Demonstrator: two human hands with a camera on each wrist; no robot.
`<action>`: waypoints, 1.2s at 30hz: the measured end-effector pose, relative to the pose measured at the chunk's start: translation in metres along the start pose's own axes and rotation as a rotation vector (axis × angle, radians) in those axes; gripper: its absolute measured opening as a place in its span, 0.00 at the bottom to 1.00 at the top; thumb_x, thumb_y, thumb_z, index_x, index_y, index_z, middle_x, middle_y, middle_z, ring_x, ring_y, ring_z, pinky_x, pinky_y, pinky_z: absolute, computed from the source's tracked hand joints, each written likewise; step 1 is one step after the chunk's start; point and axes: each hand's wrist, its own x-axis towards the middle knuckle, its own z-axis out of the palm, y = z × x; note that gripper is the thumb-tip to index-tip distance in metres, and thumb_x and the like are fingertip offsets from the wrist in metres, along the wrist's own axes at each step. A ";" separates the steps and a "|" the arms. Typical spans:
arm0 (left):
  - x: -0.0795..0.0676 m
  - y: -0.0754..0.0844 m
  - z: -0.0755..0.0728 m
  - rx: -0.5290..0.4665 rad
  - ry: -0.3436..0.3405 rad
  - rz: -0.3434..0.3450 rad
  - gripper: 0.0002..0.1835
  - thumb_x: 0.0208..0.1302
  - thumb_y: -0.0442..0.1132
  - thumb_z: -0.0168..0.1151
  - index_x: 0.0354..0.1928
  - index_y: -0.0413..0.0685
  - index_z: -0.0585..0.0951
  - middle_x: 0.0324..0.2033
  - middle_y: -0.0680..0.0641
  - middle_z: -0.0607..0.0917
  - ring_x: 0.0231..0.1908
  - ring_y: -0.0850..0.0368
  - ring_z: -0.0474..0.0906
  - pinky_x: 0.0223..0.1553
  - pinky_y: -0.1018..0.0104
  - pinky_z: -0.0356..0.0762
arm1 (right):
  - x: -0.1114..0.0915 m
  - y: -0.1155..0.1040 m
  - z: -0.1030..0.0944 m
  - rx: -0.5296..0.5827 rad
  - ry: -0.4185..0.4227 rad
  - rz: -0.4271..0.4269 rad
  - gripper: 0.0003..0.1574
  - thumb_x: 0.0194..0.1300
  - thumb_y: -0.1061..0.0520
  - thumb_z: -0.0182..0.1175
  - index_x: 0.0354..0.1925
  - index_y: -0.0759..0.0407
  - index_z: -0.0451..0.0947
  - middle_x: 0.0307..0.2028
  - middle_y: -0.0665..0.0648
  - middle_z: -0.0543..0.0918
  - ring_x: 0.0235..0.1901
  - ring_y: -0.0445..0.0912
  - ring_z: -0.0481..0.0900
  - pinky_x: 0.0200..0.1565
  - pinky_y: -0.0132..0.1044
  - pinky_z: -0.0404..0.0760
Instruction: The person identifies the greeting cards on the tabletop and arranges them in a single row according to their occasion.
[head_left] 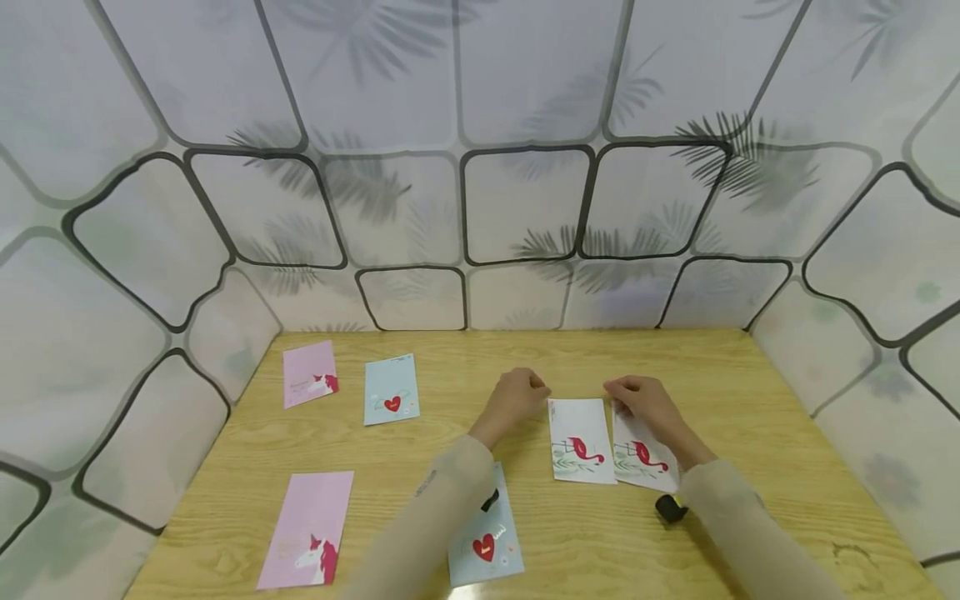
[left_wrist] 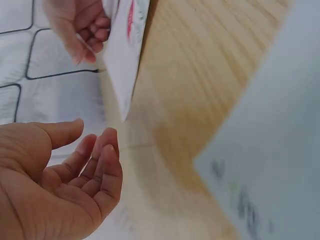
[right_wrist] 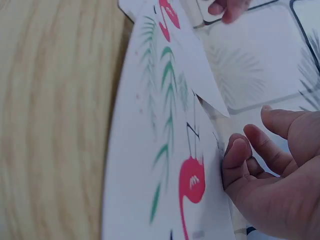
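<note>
Two white cards with red flamingos lie side by side on the wooden table in the head view. My left hand is by the top left corner of the left flamingo card; in the left wrist view its thumb and loosely bent fingers hold nothing. My right hand hovers over the upper part of the right flamingo card. In the right wrist view, that hand's thumb stands apart from its relaxed fingers, which are beside the card's edge; whether they touch it I cannot tell. The two cards' lower edges nearly meet.
A light blue heart card lies partly under my left forearm. Farther left are a second blue heart card and two pink unicorn cards, one at the back and one in front. A patterned curtain borders the table.
</note>
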 end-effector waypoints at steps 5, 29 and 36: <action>-0.015 -0.006 -0.027 0.009 0.004 0.066 0.12 0.76 0.44 0.62 0.49 0.42 0.84 0.43 0.48 0.86 0.38 0.57 0.80 0.43 0.61 0.81 | -0.008 -0.009 -0.009 0.097 -0.006 0.025 0.27 0.79 0.49 0.58 0.56 0.74 0.79 0.33 0.58 0.82 0.32 0.44 0.78 0.36 0.31 0.79; -0.097 -0.037 -0.128 -0.033 0.066 0.073 0.15 0.75 0.44 0.64 0.55 0.43 0.83 0.47 0.48 0.86 0.44 0.50 0.85 0.42 0.57 0.84 | -0.050 -0.059 -0.033 0.113 -0.129 -0.104 0.26 0.79 0.50 0.59 0.58 0.72 0.77 0.38 0.58 0.83 0.35 0.51 0.79 0.40 0.37 0.81; -0.122 -0.047 -0.132 -0.001 0.078 0.055 0.14 0.74 0.44 0.64 0.53 0.43 0.84 0.47 0.48 0.87 0.44 0.53 0.84 0.42 0.58 0.83 | -0.066 -0.071 -0.018 0.084 -0.182 -0.201 0.20 0.78 0.53 0.59 0.56 0.69 0.80 0.38 0.61 0.83 0.33 0.49 0.78 0.37 0.38 0.80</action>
